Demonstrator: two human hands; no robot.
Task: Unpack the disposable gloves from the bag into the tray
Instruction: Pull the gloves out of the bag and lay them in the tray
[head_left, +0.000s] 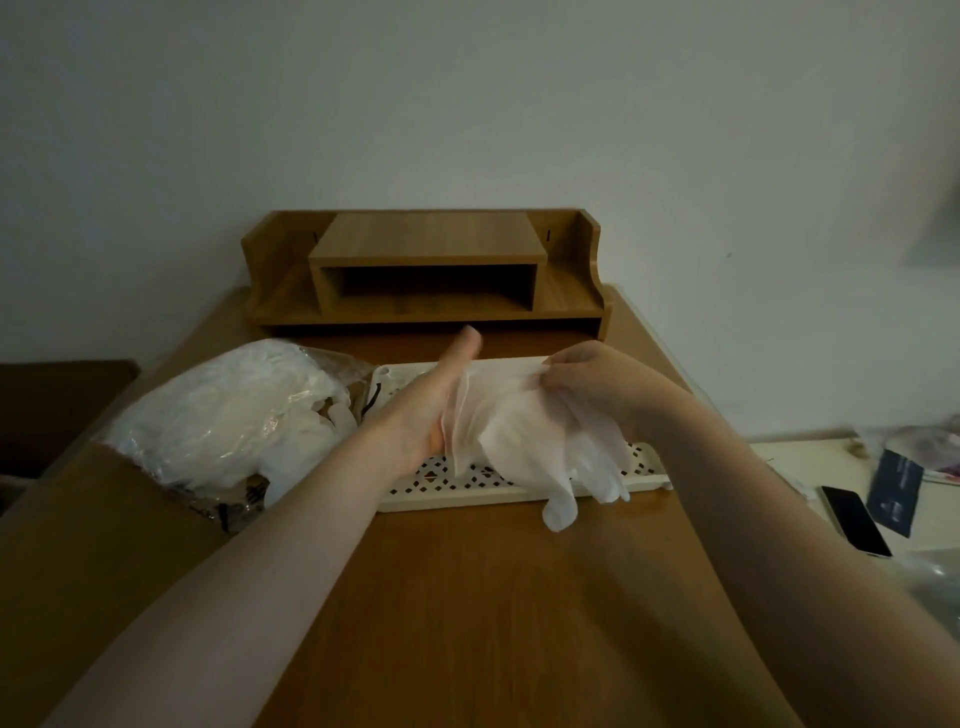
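At 9 o'clock the bag lies with more gloves inside; the left hand is flat and open against the held glove, which the right hand pinches by its cuff over the tray, fingers trailing toward 6 o'clock, so lowering is the likely next move

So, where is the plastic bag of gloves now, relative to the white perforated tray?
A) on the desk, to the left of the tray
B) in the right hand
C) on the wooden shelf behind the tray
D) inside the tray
A: the plastic bag of gloves lies on the wooden desk left of the white perforated tray, while the right hand pinches a loose glove over the tray.
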